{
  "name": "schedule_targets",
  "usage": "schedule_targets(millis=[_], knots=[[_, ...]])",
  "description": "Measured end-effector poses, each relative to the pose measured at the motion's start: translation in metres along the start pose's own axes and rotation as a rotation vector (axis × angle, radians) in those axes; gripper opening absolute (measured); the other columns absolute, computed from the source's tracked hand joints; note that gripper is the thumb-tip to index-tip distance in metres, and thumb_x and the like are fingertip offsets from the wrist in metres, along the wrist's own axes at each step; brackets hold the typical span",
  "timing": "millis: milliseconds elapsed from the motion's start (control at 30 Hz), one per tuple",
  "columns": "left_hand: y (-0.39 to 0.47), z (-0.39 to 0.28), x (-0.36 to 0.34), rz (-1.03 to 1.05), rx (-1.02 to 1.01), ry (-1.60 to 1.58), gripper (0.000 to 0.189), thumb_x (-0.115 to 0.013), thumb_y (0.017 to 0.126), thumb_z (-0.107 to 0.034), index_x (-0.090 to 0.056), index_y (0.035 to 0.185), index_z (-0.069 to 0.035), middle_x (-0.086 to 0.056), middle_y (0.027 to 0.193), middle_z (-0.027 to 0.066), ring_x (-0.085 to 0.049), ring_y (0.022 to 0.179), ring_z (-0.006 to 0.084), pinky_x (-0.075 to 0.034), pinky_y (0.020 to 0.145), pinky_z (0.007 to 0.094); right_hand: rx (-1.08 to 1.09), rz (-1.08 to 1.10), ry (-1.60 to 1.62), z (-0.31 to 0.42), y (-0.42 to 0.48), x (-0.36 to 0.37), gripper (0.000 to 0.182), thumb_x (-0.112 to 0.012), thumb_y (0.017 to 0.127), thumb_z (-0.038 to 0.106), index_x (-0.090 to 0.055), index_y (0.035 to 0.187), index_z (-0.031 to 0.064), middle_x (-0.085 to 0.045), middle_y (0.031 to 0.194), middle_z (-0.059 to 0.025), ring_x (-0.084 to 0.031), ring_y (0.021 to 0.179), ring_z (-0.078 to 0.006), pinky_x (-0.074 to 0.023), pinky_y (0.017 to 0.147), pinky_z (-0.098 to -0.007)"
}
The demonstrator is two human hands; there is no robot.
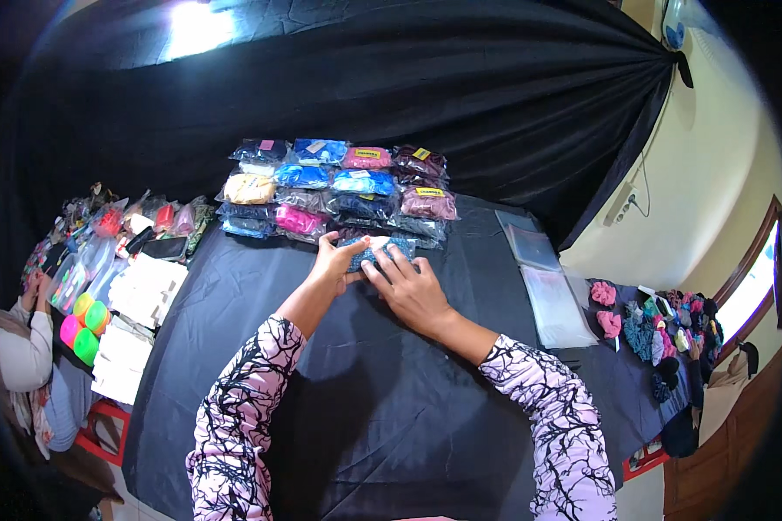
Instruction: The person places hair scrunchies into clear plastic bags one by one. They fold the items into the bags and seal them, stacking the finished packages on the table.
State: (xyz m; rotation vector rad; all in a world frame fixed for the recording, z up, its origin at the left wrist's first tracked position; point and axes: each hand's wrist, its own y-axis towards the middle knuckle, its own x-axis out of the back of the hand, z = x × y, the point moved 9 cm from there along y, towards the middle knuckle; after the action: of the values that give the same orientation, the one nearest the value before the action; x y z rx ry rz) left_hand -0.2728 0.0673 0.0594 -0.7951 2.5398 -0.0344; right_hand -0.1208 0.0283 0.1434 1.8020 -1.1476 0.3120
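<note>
A small clear plastic packet with teal patterned fabric (399,248) inside is between my two hands, at the front edge of a stack of packets. My left hand (336,262) grips its left end, thumb on top. The fingers of my right hand (406,284) lie spread over its top and front; whether they grip it or only press on it I cannot tell. Just beyond are several rows of bagged folded fabric items, among them a pink packet (300,220), a cream packet (249,188) and a blue packet (363,182). Some bear yellow or white labels.
Flat clear plastic bags (556,306) lie at the table's right. Scrunchies (638,331) cover a side table, where another person's hand (695,350) reaches in. On the left are white cards (146,290), a phone (164,249), neon round containers (86,349) and a seated person (23,358).
</note>
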Motion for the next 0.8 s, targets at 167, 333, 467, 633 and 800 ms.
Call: schedule_targets(millis=[167,333,467,633,800], knots=[[-0.011,0.015,-0.025,0.069,0.091,-0.099,0.083,-0.073,0.081,-0.016,-0.017,0.141,-0.01,-0.022,0.144,0.0211,-0.045,0.12,0.0322,-0.055,0.078,0.0497,-0.139,-0.034,-0.04,-0.024,-0.002,0.004,0.041,-0.056,0.08,0.017,-0.055,0.121,0.0123,-0.056,0.11,-0.0029,-0.055,0.102,-0.0194,-0.0475,0.072,-0.0306],[-0.032,0.001,-0.06,0.19,0.137,-0.147,0.059,-0.058,0.091,-0.033,-0.025,0.137,-0.019,-0.044,0.131,0.02,-0.053,0.111,0.0319,-0.049,0.084,0.0487,-0.34,0.016,0.083,-0.08,-0.028,-0.003,0.031,-0.057,0.077,0.008,-0.061,0.108,0.0107,-0.054,0.097,-0.0045,-0.057,0.093,-0.0231,-0.0544,0.065,-0.0338],[0.006,0.049,-0.053,0.425,0.107,0.232,0.031,-0.047,0.096,-0.025,-0.042,0.125,-0.015,-0.054,0.12,0.0163,-0.057,0.105,0.032,-0.046,0.089,0.0437,-0.428,0.103,0.129,-0.126,-0.049,-0.044,0.033,-0.056,0.076,0.002,-0.061,0.107,0.012,-0.054,0.099,-0.0086,-0.058,0.094,-0.029,-0.0554,0.067,-0.0394],[0.02,0.086,-0.068,0.189,0.203,-0.096,0.046,-0.043,0.091,0.002,-0.028,0.135,-0.003,-0.051,0.12,0.0249,-0.055,0.109,0.036,-0.047,0.096,0.0488,-0.495,0.069,0.146,-0.155,-0.041,-0.063,0.036,-0.059,0.074,0.002,-0.06,0.108,0.0127,-0.054,0.104,-0.009,-0.058,0.098,-0.0289,-0.0554,0.07,-0.0404],[0.056,0.092,-0.085,0.099,0.072,-0.244,0.052,-0.044,0.091,0.002,-0.025,0.138,-0.005,-0.052,0.12,0.025,-0.056,0.109,0.0366,-0.049,0.092,0.0488,-0.5,0.007,0.117,-0.156,-0.028,-0.057,0.036,-0.058,0.072,-0.002,-0.062,0.105,0.0132,-0.054,0.101,-0.0076,-0.058,0.097,-0.0281,-0.0538,0.071,-0.0411]])
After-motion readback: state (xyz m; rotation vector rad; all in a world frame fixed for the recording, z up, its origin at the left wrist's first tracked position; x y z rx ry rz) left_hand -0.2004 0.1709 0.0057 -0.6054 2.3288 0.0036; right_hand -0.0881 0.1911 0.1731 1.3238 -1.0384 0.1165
